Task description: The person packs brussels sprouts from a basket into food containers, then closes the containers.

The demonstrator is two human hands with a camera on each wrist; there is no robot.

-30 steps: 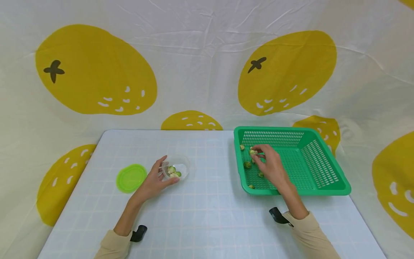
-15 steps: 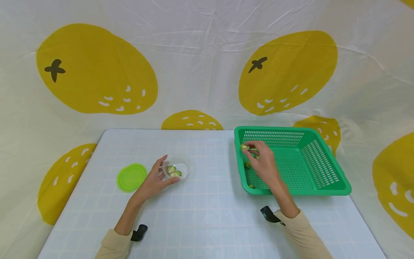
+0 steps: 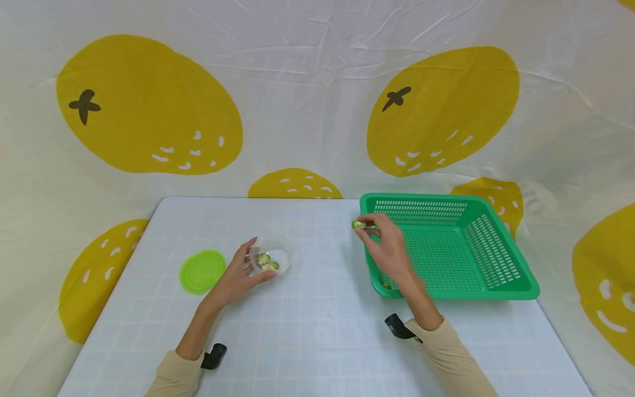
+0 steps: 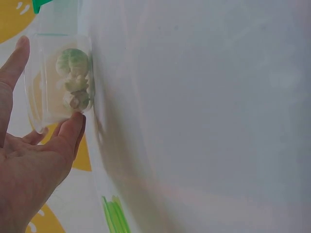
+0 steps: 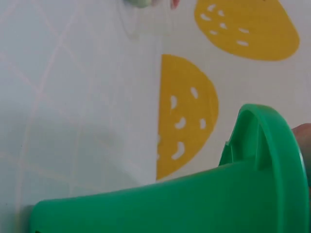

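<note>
In the head view my left hand [image 3: 238, 281] holds a small clear plastic container [image 3: 284, 255], thumb and fingers on either side. Several Brussels sprouts [image 3: 264, 259] lie inside it; the left wrist view shows these sprouts [image 4: 74, 63] through the container's wall. My right hand [image 3: 389, 248] pinches another Brussels sprout [image 3: 358, 225] between thumb and fingertips, at the left rim of the green basket [image 3: 421, 196]. One sprout [image 3: 386, 285] shows in the basket's near left corner, while the hand covers part of its left side. The right wrist view has the basket wall [image 5: 170, 204] largely hiding that hand.
A bright green round lid [image 3: 202, 271] lies on the table left of the container. The table [image 3: 317, 331] has a pale checked cover, and a white cloth [image 3: 302, 110] with yellow fruit prints hangs behind it.
My right hand has moved left with the sprout, from over the basket's inside to its left rim. The left hand and container have stayed in place.
</note>
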